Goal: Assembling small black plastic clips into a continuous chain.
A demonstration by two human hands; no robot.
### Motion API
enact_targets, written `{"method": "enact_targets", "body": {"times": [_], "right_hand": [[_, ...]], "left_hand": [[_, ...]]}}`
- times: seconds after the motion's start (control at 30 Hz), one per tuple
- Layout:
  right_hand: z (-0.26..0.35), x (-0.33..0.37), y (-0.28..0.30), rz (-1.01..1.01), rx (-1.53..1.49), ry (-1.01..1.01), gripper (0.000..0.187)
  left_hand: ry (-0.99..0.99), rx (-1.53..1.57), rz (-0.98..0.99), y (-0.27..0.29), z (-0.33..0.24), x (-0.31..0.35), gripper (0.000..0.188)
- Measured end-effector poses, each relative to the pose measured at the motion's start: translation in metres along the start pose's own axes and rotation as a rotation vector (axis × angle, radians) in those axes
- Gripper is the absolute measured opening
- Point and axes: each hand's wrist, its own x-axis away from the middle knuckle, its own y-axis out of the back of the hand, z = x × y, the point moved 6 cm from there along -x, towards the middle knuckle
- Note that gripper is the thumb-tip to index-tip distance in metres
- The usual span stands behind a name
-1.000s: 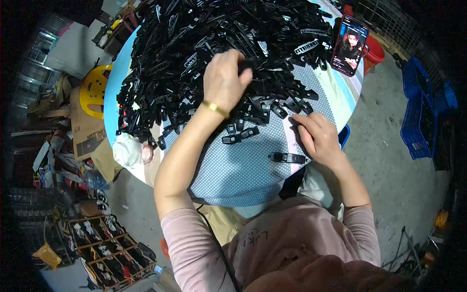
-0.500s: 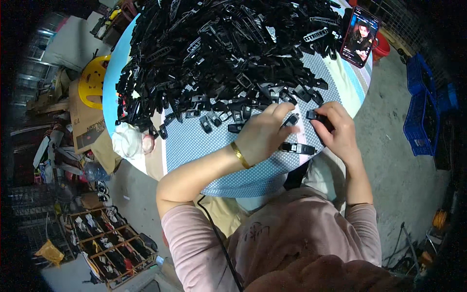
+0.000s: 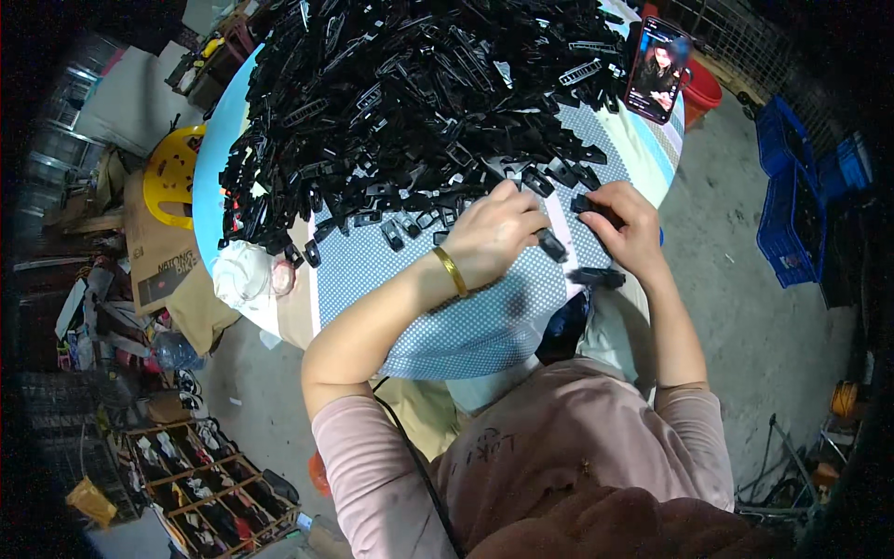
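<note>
We see left hand (image 3: 496, 233) curled beside black part (image 3: 552, 247) — whether gripped, we cannot tell; right hand (image 3: 630, 226) pinching small dark piece (image 3: 581, 203); black pile (image 3: 400, 121) beyond, on table (image 3: 447, 326).

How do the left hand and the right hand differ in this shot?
The left hand has a gold bracelet at its wrist; the right hand has none. The left hand points rightward, the right hand leftward. The left hand's black clip shows lengthwise; the right hand's dark piece shows only a short end. Both hands are ungloved.
</note>
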Motion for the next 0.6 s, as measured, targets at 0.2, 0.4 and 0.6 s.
{"method": "enact_targets", "body": {"times": [0.2, 0.4, 0.6], "right_hand": [[-0.001, -0.001, 0.005, 0.061, -0.261, -0.082, 0.026], [0.035, -0.015, 0.003, 0.184, -0.018, 0.122, 0.027], [0.031, -0.024, 0.001, 0.241, 0.000, 0.168, 0.028]], "left_hand": [[0.059, -0.063, -0.168, -0.009, 0.001, 0.004, 0.023], [0.247, -0.094, -0.081, -0.002, -0.004, 0.008, 0.026], [0.330, 0.002, -0.058, -0.003, 0.010, 0.008, 0.024]]}}
